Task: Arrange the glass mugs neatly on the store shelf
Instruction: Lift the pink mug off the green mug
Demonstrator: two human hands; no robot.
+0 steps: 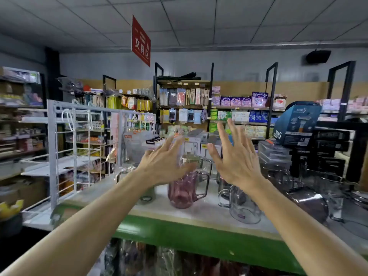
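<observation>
**Open hands over the mugs**

A white wire rack (79,140) stands at the shelf's left end. The left hand (161,164) hovers spread and empty above a ribbed pink mug (184,191). The right hand (237,158), fingers splayed, holds nothing above clear smooth mugs (242,206) on the white, green-edged shelf (199,214). Dark boxes (330,148) stack rightward.

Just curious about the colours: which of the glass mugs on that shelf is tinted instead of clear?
The pink mug, standing between the two hands; the mugs to its right, like the front one, are clear.
</observation>
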